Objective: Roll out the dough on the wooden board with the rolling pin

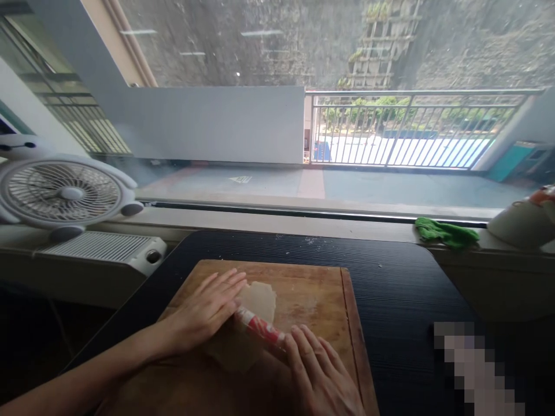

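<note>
A flat, pale sheet of dough (260,297) lies on a wooden cutting board (312,283). Across it runs a slim cylinder with a red and white printed wrap (262,328), slanting down to the right. My left hand (217,303) lies over its far left end, palm down and fingers stretched out. On the near right end rests my right hand (318,364), its fingers extended and slightly apart. Both palms hide the cylinder's ends. Part of the dough shows on the near side of the cylinder, in shadow.
The board sits on a dark table (403,300) with white specks near its far edge. A white fan (69,193) stands at left above a vented white unit (108,248). On the window sill at right lies a green cloth (446,232). A pixelated patch covers the lower right.
</note>
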`<move>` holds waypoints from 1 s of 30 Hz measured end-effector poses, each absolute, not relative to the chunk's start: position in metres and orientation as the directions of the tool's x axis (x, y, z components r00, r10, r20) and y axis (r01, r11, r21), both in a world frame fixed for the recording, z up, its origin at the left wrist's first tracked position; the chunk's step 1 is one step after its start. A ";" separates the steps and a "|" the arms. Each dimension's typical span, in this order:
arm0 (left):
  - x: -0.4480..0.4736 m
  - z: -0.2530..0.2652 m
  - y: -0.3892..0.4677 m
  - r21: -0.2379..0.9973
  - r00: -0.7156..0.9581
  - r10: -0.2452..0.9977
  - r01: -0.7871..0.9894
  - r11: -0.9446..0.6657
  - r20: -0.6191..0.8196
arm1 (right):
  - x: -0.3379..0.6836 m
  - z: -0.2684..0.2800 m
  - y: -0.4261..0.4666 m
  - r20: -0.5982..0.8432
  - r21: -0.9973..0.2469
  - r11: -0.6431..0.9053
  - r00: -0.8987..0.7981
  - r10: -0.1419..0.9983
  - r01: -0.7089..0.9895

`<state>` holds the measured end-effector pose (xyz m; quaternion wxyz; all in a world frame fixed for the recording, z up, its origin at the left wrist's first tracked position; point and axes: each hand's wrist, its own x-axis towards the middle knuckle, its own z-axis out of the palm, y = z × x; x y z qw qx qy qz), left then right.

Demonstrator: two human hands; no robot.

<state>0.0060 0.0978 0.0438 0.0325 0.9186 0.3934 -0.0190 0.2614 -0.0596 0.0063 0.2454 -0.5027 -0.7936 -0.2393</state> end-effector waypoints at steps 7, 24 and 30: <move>0.106 0.034 0.170 0.049 0.567 0.821 0.824 -0.565 -0.069 | 0.249 -0.008 -0.052 0.681 -0.150 0.229 -0.067 0.729 0.962; 0.018 0.036 0.099 -0.022 0.606 0.792 0.795 -0.606 0.079 | 0.271 0.012 -0.068 0.629 0.072 0.418 -0.366 0.686 0.906; 0.072 0.035 0.147 0.012 0.538 0.842 0.842 -0.539 0.035 | 0.265 0.006 -0.060 0.628 -0.169 0.289 -0.123 0.768 0.942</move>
